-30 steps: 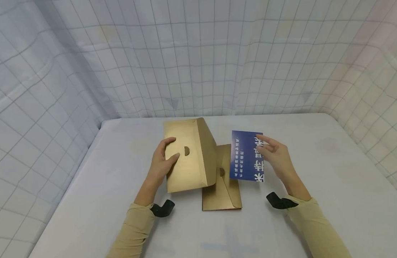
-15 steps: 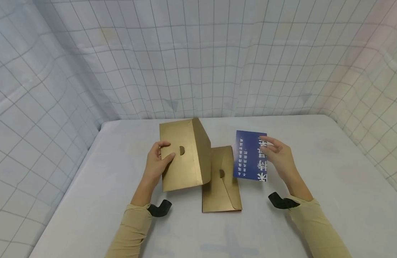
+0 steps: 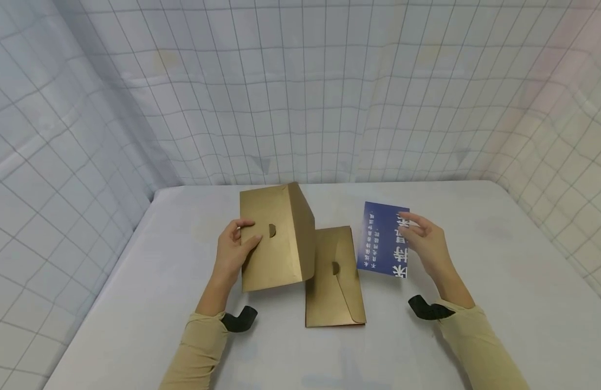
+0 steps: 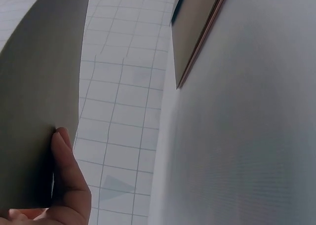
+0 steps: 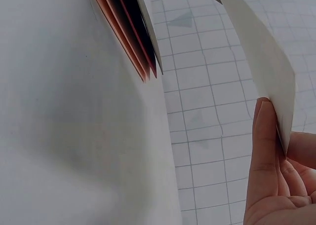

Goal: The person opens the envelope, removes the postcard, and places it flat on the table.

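My left hand [image 3: 233,250] grips a gold envelope [image 3: 268,254] by its left edge, thumb on the front beside a half-round notch. The envelope's flap [image 3: 302,238] stands folded out on the right side. In the left wrist view the held envelope [image 4: 39,87] rises above the fingers. My right hand [image 3: 427,244] pinches a blue card [image 3: 382,235] with white printed characters at its right edge, held up over the table. From the right wrist the card [image 5: 266,62] shows its pale back between thumb and fingers. The two held things are apart.
Another gold envelope [image 3: 331,298] lies on the white table [image 3: 300,357] between the hands, partly behind the held one. Its side shows several reddish layers [image 5: 123,32] in the right wrist view. White grid-patterned cloth [image 3: 300,97] hangs at the back and sides.
My left hand has drawn the gold envelope a little to the left. My right hand has carried the blue card slightly right, uncovering more of the lying envelope.
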### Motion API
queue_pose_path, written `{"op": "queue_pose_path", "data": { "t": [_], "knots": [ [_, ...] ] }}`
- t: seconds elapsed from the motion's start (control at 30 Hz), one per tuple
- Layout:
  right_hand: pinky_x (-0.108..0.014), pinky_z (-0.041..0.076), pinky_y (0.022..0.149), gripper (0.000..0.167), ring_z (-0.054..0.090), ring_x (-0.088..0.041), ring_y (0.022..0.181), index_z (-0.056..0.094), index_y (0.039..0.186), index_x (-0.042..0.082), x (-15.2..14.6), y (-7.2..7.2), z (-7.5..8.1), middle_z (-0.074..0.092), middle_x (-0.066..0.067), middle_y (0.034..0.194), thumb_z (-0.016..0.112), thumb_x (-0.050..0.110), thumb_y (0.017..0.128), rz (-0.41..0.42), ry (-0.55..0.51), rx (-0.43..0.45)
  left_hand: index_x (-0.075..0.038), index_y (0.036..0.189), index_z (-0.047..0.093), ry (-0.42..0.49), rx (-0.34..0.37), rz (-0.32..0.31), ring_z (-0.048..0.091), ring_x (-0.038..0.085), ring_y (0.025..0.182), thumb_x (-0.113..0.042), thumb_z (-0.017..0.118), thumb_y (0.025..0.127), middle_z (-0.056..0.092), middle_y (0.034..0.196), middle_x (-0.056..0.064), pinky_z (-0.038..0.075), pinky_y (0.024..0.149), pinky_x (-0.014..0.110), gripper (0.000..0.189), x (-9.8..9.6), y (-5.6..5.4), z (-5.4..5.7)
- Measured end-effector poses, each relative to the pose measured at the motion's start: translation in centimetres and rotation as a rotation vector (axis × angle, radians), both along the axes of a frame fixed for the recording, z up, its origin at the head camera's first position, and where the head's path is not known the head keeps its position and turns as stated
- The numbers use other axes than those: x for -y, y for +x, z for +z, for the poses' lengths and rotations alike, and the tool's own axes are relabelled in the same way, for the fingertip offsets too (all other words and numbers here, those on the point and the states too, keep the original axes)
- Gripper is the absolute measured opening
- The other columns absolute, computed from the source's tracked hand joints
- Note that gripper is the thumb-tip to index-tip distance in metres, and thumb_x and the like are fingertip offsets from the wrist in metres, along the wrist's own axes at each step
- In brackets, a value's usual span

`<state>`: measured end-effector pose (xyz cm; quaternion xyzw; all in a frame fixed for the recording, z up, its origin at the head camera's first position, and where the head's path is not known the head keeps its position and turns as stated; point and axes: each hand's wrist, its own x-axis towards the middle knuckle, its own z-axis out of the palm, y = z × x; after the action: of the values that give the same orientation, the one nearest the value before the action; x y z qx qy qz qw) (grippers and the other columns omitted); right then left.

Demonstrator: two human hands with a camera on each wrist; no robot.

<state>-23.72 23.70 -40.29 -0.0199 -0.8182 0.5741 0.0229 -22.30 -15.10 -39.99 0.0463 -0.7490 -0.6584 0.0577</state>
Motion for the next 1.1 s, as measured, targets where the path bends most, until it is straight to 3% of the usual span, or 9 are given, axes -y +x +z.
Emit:
{"op": "queue_pose_path", "data": {
  "t": [0.17,0.4,0.93,1.1],
  "knots": [
    [-0.010,0.050,0.076,0.046,0.061,0.006,0.083,0.047,0.136,0.010,-0.3,-0.2,-0.3,0.063,0.026,0.082,0.056,0.026,0.093,-0.007,-0.059,-0.012,0.003,0.120,0.051,-0.009,-0.011,0.004,0.056,-0.007,0.087,0.003,0.060,0.086,0.054,0.127,0.020,0.048,0.073,0.010,0.035,0.2,-0.1,-0.2],
    [-0.010,0.050,0.075,0.047,0.062,0.006,0.081,0.048,0.135,0.009,-0.9,-0.5,-0.7,0.063,0.026,0.081,0.057,0.029,0.093,-0.028,-0.067,-0.007,0.001,0.117,0.055,-0.011,-0.011,0.037,0.059,-0.004,0.080,-0.002,0.066,0.084,0.059,0.120,0.021,0.050,0.066,0.014,0.035,0.3,-0.1,-0.4],
    [-0.011,0.051,0.073,0.048,0.064,0.006,0.078,0.045,0.137,0.006,-2.2,-0.8,-1.7,0.066,0.025,0.080,0.057,0.024,0.093,-0.034,-0.142,0.031,0.001,0.116,0.056,-0.033,0.007,0.103,0.059,-0.005,0.078,0.000,0.064,0.085,0.061,0.113,0.014,0.050,0.067,0.013,0.033,1.3,-0.3,-1.5],
    [-0.010,0.051,0.073,0.047,0.064,0.007,0.078,0.046,0.137,0.008,-2.7,-0.9,-1.8,0.065,0.026,0.079,0.057,0.024,0.093,-0.058,-0.142,0.046,0.001,0.115,0.057,-0.054,0.006,0.136,0.057,-0.008,0.074,0.000,0.063,0.085,0.060,0.115,0.018,0.049,0.064,0.012,0.031,1.5,-0.4,-1.7]
  ]
}}
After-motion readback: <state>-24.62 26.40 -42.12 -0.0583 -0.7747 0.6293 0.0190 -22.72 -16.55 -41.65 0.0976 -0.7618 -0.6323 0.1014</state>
